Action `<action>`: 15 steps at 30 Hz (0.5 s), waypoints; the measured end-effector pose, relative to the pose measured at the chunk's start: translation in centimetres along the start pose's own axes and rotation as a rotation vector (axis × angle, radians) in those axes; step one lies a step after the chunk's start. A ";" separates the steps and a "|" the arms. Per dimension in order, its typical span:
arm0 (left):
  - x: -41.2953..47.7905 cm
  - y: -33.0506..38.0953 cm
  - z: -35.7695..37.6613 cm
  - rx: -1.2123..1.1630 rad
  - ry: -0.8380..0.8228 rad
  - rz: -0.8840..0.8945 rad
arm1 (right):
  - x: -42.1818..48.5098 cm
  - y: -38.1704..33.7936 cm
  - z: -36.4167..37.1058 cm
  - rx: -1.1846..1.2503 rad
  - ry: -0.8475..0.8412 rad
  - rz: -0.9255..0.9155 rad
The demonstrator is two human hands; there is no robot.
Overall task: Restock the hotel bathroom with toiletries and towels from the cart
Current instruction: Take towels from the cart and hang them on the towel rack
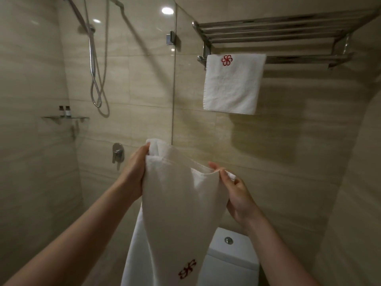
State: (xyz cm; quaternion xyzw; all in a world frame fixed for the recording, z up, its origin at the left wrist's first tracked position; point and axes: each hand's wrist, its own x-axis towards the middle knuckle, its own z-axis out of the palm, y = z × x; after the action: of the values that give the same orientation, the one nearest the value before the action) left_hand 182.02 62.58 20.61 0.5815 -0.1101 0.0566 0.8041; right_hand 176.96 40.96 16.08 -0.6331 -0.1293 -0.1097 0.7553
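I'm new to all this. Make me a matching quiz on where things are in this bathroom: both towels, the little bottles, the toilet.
1 loose towel; 2 folded towel; 3 little bottles; 4 toilet.
a on the shower shelf; b at the bottom of the view; c draped over the rack; d held by left hand and right hand.
Pairs: 1-d, 2-c, 3-a, 4-b.

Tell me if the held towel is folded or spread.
Partly unfolded: the towel hangs in loose layers, its top gripped by the left hand and pinched by the right hand.

Beige tiled walls (288,141), glass partition (160,89), toilet (233,256)
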 end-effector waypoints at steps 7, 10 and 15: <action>0.9 0.2 -1.6 0.045 -0.117 -0.082 | 0.5 1.8 0.3 -0.418 -0.072 -0.013; 0.9 0.2 -3.0 0.084 -0.102 -0.087 | 1.0 1.6 0.1 -0.496 -0.075 -0.051; 1.0 -0.1 -6.1 0.152 -0.114 -0.014 | 2.4 -1.0 0.9 -0.730 0.056 -0.292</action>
State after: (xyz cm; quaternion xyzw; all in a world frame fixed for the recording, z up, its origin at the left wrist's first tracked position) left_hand 183.69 68.27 18.91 0.6440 -0.1470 0.0261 0.7503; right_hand 178.86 41.66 18.01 -0.8317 -0.1497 -0.2719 0.4604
